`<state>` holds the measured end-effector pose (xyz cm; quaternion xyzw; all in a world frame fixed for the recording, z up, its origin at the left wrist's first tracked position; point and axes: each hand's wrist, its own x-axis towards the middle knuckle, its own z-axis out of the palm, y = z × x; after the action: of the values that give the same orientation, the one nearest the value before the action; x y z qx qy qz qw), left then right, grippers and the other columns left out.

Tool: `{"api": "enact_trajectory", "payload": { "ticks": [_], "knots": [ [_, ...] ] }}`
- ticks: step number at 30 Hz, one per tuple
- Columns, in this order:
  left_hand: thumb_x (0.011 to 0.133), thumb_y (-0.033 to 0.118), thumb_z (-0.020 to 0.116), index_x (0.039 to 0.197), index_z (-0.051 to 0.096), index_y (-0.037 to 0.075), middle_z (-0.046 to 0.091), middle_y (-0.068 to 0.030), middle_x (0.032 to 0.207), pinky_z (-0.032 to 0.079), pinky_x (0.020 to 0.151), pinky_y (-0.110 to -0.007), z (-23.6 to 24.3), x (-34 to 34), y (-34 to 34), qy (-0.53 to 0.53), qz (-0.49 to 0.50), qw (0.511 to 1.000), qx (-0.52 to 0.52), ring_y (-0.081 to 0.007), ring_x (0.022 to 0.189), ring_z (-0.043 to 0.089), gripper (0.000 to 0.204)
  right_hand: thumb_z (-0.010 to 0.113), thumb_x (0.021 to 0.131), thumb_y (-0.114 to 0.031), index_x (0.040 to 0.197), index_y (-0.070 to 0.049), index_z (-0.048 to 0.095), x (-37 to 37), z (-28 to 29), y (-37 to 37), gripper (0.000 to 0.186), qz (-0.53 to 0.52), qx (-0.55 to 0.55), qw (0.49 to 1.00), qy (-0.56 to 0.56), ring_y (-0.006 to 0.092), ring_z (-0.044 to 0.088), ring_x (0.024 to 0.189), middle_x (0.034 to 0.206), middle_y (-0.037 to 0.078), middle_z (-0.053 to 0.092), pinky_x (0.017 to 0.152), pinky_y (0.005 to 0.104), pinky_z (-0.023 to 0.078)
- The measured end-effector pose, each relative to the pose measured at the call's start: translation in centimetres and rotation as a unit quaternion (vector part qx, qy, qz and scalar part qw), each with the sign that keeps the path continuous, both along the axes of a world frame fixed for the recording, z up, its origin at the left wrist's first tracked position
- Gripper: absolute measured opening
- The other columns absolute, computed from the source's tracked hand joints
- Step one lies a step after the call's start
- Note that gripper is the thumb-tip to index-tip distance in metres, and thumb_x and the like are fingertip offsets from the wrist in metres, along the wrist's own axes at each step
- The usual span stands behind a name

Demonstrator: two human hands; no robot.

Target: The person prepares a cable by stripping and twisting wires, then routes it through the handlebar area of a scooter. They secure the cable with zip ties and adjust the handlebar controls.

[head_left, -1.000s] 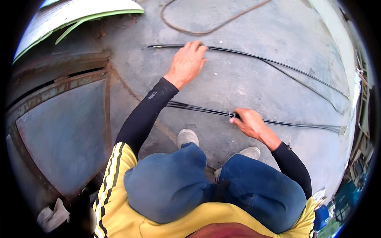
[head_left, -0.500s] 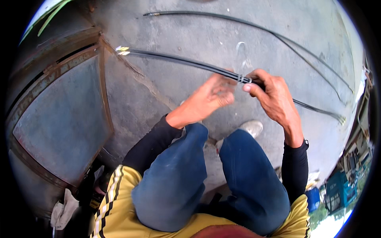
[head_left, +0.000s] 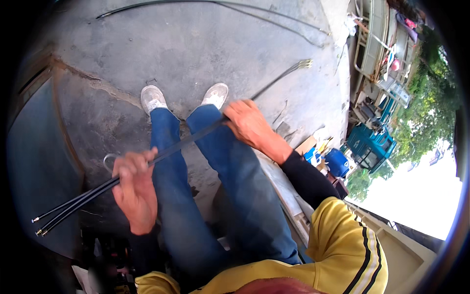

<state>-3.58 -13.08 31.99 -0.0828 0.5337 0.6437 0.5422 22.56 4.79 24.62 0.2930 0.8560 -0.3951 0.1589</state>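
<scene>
A bundle of long black cables (head_left: 188,139) with metal end fittings slants across my legs from lower left to upper right. My right hand (head_left: 250,125) is closed round it above my knee. Closer to the splayed lower-left ends, my left hand (head_left: 134,188) has its fingers curled round the bundle, somewhat blurred. A thin pale loop (head_left: 108,160), like a tie strip, stands out beside the left fingers; whether they grip it is hidden. Beyond my right hand the cables run on to several brass-coloured tips (head_left: 306,63) over the floor.
More black cable (head_left: 196,4) lies on the concrete floor (head_left: 186,54) farther off. A rusty-edged metal panel (head_left: 44,147) stands at left. To the right are a blue drum (head_left: 337,162), a teal machine (head_left: 369,147) and assorted clutter. My shoes (head_left: 215,94) are on the floor ahead.
The view has turned to the right. The bundle has swung to a steeper slant, its left ends now lower and nearer me. My left hand, earlier loose beside the tied spot, now curls round the cables.
</scene>
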Motion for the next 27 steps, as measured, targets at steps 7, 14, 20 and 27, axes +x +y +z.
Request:
{"api": "enact_trajectory", "payload": {
  "ticks": [7,14,20,27],
  "knots": [
    [0.113,0.029,0.049,0.099,0.05,0.008,0.05,-0.0061,0.085,0.055,0.093,-0.049,22.4,0.5,-4.9,0.058,0.145,0.987,0.035,-0.0218,0.082,0.056,0.025,0.07,0.09,-0.005,0.104,-0.005,0.066,1.3,19.9,-4.4,0.015,0.026,-0.047,0.999,-0.005,0.0371,0.06,0.096,0.095,0.014,0.061,0.094,0.0477,0.05],
    [0.108,0.023,0.052,0.109,0.051,0.006,0.051,-0.0062,0.087,0.052,0.08,-0.044,42.1,9.9,-15.0,0.2,0.301,0.922,0.141,-0.0187,0.077,0.052,0.017,0.068,0.096,-0.005,0.111,-0.003,0.07,0.2,35.3,-13.9,0.016,0.129,-0.125,0.982,0.066,0.0422,0.068,0.101,0.105,0.019,0.07,0.085,0.0473,0.056],
    [0.111,0.016,0.054,0.117,0.049,0.008,0.05,-0.0036,0.093,0.045,0.075,-0.034,56.3,19.1,-22.7,0.29,0.413,0.854,0.13,-0.0116,0.077,0.046,0.01,0.067,0.098,-0.013,0.116,-0.004,0.069,0.8,47.7,-21.7,0.021,0.288,-0.168,0.94,0.068,0.0413,0.07,0.101,0.108,0.018,0.072,0.085,0.0463,0.057],
    [0.11,0.014,0.058,0.121,0.052,0.01,0.049,-0.0008,0.09,0.037,0.066,-0.029,57.5,16.6,-35.8,0.357,0.555,0.733,0.162,-0.0097,0.074,0.043,0.013,0.074,0.096,-0.025,0.142,-0.004,0.059,-7.1,51.7,-31.3,0.052,0.378,-0.118,0.899,0.187,0.0452,0.066,0.118,0.133,0.024,0.066,0.098,0.0476,0.055]
  ]
}}
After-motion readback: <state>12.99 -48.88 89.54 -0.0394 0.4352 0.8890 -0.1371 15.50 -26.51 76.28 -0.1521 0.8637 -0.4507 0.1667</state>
